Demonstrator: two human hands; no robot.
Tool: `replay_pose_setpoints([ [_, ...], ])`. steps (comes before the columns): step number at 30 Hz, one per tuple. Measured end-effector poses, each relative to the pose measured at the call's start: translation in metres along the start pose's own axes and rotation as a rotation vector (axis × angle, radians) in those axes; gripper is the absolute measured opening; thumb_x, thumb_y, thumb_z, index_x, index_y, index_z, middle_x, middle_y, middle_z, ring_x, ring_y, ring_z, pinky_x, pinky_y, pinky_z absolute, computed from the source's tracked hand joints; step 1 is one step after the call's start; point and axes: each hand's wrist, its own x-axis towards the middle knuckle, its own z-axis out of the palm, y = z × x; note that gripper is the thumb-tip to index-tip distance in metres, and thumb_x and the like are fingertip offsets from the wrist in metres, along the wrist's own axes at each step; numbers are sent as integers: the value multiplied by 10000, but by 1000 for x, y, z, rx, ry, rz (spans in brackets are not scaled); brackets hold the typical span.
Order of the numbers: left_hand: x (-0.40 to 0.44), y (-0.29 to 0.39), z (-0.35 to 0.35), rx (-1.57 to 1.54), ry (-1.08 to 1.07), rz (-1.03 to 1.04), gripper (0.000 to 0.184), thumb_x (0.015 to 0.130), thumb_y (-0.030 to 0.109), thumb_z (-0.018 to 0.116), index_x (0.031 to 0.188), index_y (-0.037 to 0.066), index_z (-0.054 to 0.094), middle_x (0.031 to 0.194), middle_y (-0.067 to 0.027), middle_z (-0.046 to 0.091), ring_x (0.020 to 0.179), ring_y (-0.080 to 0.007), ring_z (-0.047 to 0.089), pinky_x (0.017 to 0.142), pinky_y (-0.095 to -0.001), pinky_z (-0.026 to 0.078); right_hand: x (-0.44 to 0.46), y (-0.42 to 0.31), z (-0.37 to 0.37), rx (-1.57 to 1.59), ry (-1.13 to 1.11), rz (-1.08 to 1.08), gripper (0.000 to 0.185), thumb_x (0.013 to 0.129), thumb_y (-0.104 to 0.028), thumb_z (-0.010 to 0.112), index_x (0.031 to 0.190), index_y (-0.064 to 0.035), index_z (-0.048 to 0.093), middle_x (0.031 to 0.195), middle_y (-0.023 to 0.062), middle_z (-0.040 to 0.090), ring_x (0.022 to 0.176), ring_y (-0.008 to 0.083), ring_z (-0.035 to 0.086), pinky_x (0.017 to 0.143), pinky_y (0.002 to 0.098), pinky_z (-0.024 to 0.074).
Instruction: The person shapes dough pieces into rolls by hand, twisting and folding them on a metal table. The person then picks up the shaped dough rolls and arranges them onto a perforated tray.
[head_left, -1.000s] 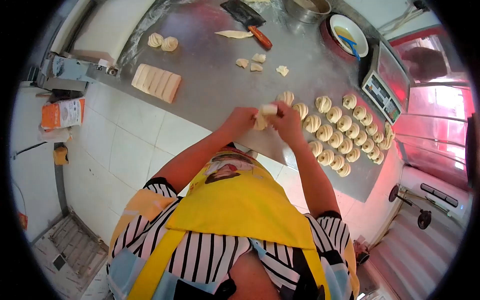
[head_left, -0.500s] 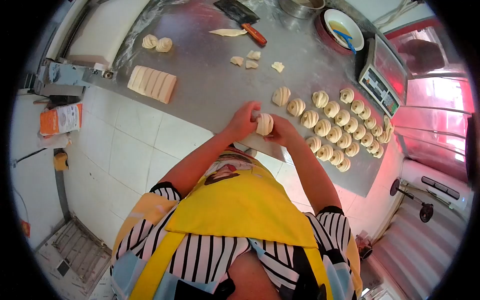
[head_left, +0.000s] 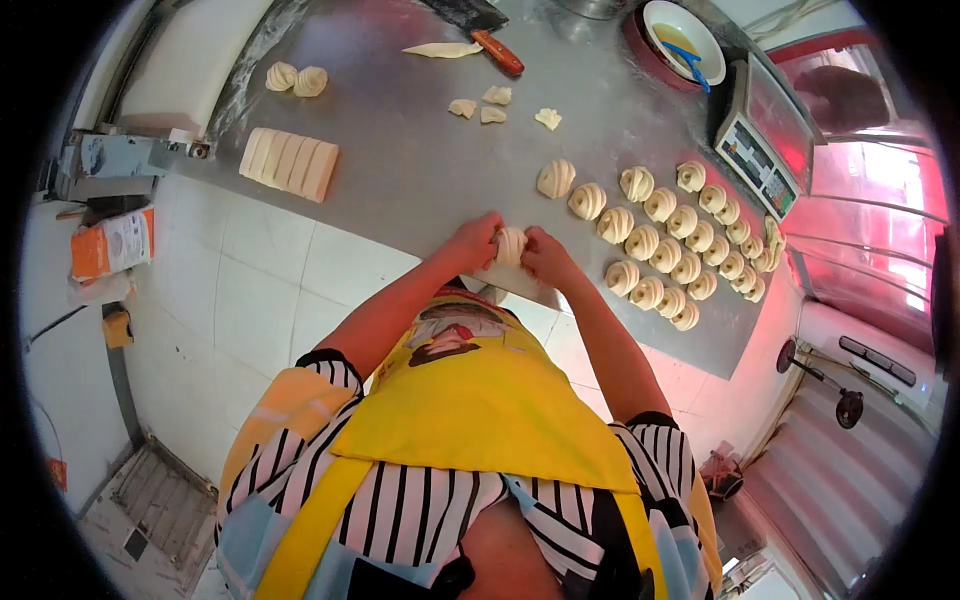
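Observation:
A twisted dough roll [head_left: 510, 247] is held between my two hands above the near edge of the steel table [head_left: 420, 170]. My left hand [head_left: 474, 244] is closed on its left side, and my right hand [head_left: 548, 257] pinches its right side. To the right of my hands, shaped dough rolls [head_left: 641, 242] sit in several slanting rows. On the left lies a block of dough cut into strips [head_left: 289, 164]. Two twisted dough pieces [head_left: 297, 79] touch each other behind it.
Small dough scraps [head_left: 493, 115] lie mid-table. A cleaver with a red-brown handle [head_left: 497, 52] rests at the back beside a thin dough strip [head_left: 443, 49]. A white bowl [head_left: 712, 45] with a blue-handled brush and a digital scale [head_left: 757, 165] stand at the right.
My hands have shifted: the right one has moved from behind the dough roll to its right side, with its fingertips on it. The whole view has moved slightly.

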Motion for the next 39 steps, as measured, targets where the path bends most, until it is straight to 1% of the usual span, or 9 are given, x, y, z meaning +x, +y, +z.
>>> replay_pose_setpoints([
  [4,3,-28,19,291,257,315,289,757,47,583,1019,31,461,748,-173,607,600,-267,610,536,-363,477,-6,-14,-1,174,-22,82,140,802,-69,578,881,-34,468,675,60,564,501,118,529,423,260,423],
  [7,12,-42,18,170,178,316,313,748,35,589,1031,35,457,710,-170,599,526,-256,592,484,-358,462,-6,-18,3,166,19,149,161,778,-68,588,881,-43,466,717,76,590,524,135,566,421,280,430],
  [10,2,-20,1,-259,-124,-47,327,742,70,611,1035,49,467,738,-168,609,590,-304,602,536,-378,475,3,-7,10,-240,155,54,208,736,-52,597,905,-58,477,747,83,602,539,170,601,471,316,469],
  [15,-9,0,4,-5,60,-19,285,762,93,596,1017,41,479,757,-177,608,649,-336,602,584,-397,482,2,-8,13,-711,329,-145,177,761,-64,586,910,-57,490,737,82,615,535,194,600,468,325,461],
  [18,-3,-8,12,227,228,87,281,770,112,594,1015,38,480,825,-190,613,742,-366,601,643,-423,469,6,-7,5,-46,66,117,177,767,-107,568,928,-78,498,769,129,625,617,269,623,577,379,479],
  [21,-5,-19,18,254,224,59,278,772,126,595,1008,46,471,847,-201,612,810,-403,584,690,-456,452,8,-9,8,-105,118,143,179,778,-156,556,939,-99,503,810,160,631,693,320,627,646,413,476],
  [30,-2,-12,20,365,251,108,226,744,74,595,928,16,477,812,-212,598,780,-394,588,656,-464,462,3,-26,13,-755,261,-10,310,769,-144,585,1037,-35,474,811,179,633,723,293,632,608,386,496],
  [35,2,17,38,-69,73,2,163,752,58,567,885,0,492,776,-179,612,680,-318,625,540,-405,480,-57,19,-12,614,321,-111,446,788,-74,634,1184,5,446,784,88,613,685,124,575,585,259,474],
  [39,34,77,101,11,-65,135,211,759,102,581,914,-16,501,688,-162,603,529,-261,597,484,-374,471,-145,56,-33,662,457,23,328,857,-128,588,1142,3,496,878,85,613,749,141,586,663,263,494],
])
